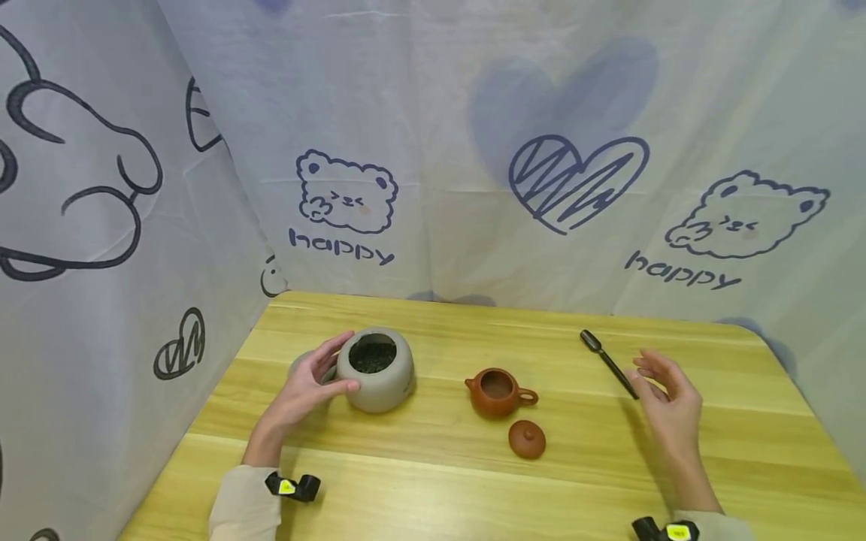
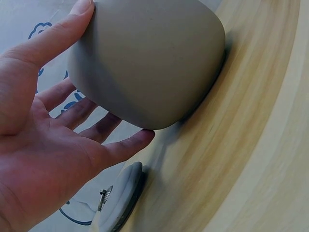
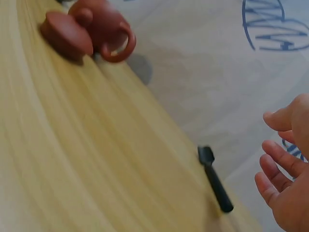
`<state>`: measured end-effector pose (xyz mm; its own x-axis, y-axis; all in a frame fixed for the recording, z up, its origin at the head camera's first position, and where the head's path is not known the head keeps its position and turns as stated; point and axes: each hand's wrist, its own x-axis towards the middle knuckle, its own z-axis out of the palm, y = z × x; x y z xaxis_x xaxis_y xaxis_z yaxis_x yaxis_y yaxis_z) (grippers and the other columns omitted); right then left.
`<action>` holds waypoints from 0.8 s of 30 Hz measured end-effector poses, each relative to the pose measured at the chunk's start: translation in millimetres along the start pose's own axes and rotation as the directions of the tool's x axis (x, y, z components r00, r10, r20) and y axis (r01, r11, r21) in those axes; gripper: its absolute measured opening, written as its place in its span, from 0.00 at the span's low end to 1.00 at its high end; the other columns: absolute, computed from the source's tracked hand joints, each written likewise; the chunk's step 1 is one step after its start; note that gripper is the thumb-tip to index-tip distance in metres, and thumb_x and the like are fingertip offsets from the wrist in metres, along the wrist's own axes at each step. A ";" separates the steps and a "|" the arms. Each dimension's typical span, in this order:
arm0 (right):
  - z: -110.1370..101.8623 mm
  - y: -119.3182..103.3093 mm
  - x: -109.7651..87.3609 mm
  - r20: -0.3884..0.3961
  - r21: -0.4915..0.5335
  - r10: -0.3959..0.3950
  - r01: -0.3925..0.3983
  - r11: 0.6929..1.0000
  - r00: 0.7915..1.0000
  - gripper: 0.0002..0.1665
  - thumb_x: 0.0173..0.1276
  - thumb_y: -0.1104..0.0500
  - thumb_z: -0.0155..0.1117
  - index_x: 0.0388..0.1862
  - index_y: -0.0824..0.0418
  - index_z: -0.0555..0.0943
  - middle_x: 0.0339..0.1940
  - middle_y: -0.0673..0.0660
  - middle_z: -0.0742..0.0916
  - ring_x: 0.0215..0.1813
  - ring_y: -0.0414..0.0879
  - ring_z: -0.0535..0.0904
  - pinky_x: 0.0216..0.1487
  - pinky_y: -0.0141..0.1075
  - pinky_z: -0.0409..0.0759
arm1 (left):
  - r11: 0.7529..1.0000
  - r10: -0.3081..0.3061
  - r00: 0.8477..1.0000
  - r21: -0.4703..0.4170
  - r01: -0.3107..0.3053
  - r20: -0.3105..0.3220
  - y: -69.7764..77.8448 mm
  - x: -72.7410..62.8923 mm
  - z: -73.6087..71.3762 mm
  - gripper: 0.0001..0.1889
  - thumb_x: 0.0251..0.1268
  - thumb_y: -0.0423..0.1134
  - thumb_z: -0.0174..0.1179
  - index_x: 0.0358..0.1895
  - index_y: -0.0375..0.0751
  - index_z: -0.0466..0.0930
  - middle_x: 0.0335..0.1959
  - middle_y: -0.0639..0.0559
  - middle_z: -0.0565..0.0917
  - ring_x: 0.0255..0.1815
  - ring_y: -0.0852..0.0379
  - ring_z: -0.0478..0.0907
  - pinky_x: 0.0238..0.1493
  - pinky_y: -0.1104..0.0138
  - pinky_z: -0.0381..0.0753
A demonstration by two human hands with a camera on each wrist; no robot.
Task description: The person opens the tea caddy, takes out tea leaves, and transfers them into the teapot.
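Observation:
My left hand (image 1: pixel 307 388) holds the left side of a round grey tea jar (image 1: pixel 389 392), thumb at the front and fingers around the back. Dark tea leaves (image 1: pixel 372 355) show through its open mouth. In the left wrist view, my fingers are spread against the jar (image 2: pixel 149 58), which stands on the table. My right hand (image 1: pixel 671 406) is at the handle end of a black tea scoop (image 1: pixel 612 367). The right wrist view shows that scoop (image 3: pixel 216 183) lying on the wood, apart from the loosely bent fingers, which hold nothing.
A grey lid with a metal knob (image 2: pixel 118 198) lies left of the jar, partly behind my left hand. A small reddish-brown teapot (image 1: pixel 496 406) stands uncovered mid-table, its lid (image 1: pixel 527 439) in front of it. Printed cloth (image 1: pixel 446 225) hangs behind the wooden table (image 1: pixel 406 481).

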<state>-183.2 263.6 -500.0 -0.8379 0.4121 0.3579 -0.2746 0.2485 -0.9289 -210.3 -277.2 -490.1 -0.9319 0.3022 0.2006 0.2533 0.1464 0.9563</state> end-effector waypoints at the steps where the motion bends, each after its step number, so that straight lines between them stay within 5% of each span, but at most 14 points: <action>1: -2.0 3.2 0.4 -0.005 -0.007 0.012 -0.012 1.000 1.000 0.23 0.67 0.72 0.69 0.61 0.69 0.81 0.49 0.54 0.89 0.49 0.42 0.83 0.48 0.21 0.81 | 1.000 0.002 1.000 -0.003 -0.002 0.002 0.1 0.3 0.0 0.43 0.63 0.29 0.71 0.80 0.40 0.59 0.80 0.44 0.62 0.80 0.41 0.57 0.76 0.71 0.61; 4: -6.9 11.2 1.7 -0.020 -0.025 0.061 -0.061 0.998 0.998 0.23 0.67 0.71 0.70 0.62 0.69 0.81 0.48 0.51 0.89 0.49 0.40 0.82 0.49 0.19 0.80 | 1.000 0.002 1.000 -0.007 -0.002 0.003 0.2 0.6 0.1 0.43 0.63 0.28 0.71 0.80 0.39 0.60 0.80 0.44 0.62 0.80 0.41 0.57 0.75 0.73 0.61; 11: -12.3 26.5 2.4 -0.037 -0.093 0.138 -0.141 0.986 0.990 0.24 0.68 0.67 0.72 0.62 0.69 0.81 0.46 0.45 0.88 0.48 0.36 0.81 0.49 0.17 0.78 | 1.000 -0.019 1.000 -0.008 0.019 -0.003 3.1 0.8 -0.5 0.43 0.63 0.29 0.72 0.80 0.42 0.61 0.80 0.45 0.62 0.80 0.42 0.57 0.79 0.54 0.56; 16: -14.6 37.0 0.5 -0.030 -0.139 0.144 -0.147 0.979 0.989 0.25 0.68 0.66 0.73 0.62 0.71 0.81 0.45 0.43 0.88 0.46 0.33 0.81 0.48 0.16 0.77 | 1.000 -0.007 1.000 0.004 0.007 -0.001 1.0 0.2 0.2 0.43 0.62 0.29 0.72 0.80 0.42 0.61 0.80 0.45 0.63 0.80 0.41 0.57 0.79 0.52 0.55; 24: -16.3 44.6 -0.9 0.025 -0.341 0.126 -0.110 0.933 0.992 0.24 0.69 0.61 0.73 0.61 0.68 0.82 0.51 0.62 0.88 0.40 0.21 0.76 0.43 0.13 0.75 | 1.000 0.004 1.000 0.008 -0.004 -0.013 -3.8 -0.9 1.8 0.43 0.62 0.29 0.72 0.80 0.42 0.61 0.80 0.44 0.62 0.80 0.41 0.57 0.79 0.51 0.55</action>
<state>-187.0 288.6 -540.3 -0.8775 0.4179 0.2352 -0.0030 0.4857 -0.8741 -210.0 -276.4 -494.3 -0.9343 0.2901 0.2073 0.2592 0.1530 0.9536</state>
